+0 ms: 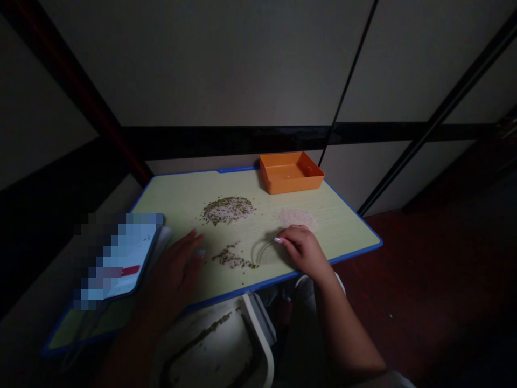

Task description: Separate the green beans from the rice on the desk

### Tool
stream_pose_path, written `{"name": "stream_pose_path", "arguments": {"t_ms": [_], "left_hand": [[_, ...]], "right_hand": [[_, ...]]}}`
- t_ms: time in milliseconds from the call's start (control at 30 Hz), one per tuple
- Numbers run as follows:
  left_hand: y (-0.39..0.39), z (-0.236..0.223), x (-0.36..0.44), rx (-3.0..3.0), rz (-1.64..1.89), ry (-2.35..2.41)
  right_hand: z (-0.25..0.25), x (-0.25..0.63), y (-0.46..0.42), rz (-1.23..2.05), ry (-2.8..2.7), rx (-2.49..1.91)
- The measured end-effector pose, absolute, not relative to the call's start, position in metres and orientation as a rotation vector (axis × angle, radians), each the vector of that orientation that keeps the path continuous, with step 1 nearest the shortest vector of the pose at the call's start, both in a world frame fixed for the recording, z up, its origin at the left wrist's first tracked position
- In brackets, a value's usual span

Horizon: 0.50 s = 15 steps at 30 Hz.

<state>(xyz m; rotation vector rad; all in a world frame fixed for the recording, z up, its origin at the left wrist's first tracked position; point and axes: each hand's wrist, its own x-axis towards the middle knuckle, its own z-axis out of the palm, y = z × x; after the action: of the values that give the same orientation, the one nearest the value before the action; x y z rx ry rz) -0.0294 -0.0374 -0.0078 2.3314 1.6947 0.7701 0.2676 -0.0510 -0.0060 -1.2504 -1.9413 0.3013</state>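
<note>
My right hand (301, 249) pinches a clear, curved plastic protractor (263, 253) that stands against the tabletop. Just left of its edge lies a small scattered pile of green beans and pale grains (234, 258). My left hand (181, 269) is held over the table's left part, fingers stretched and loosely apart, with nothing seen in them. Farther back sits a larger heap of mixed green beans and white grains (228, 209). A pile of only white, rice-like grains (297, 217) lies beyond my right hand, which partly hides its near side.
An orange open box (293, 183) stands at the table's back right corner. A propped phone (131, 258) is on the left. Below the blue front edge (258, 285) is a white tray (210, 350) with green beans along its sides. Cabinet panels (226, 70) rise behind.
</note>
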Motion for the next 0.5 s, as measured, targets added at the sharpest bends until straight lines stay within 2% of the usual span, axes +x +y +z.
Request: {"name": "stream_pose_path", "arguments": {"t_ms": [267,500], "left_hand": [[-0.024,-0.024,-0.030,2.391,0.949,1.629],[-0.020,-0.021,-0.023,2.320,0.948,1.638]], "right_hand": [[-0.013,0.270,-0.049,0.287,-1.923,-1.257],[-0.016,0.272,-0.056,0.354,-1.851,-1.291]]}}
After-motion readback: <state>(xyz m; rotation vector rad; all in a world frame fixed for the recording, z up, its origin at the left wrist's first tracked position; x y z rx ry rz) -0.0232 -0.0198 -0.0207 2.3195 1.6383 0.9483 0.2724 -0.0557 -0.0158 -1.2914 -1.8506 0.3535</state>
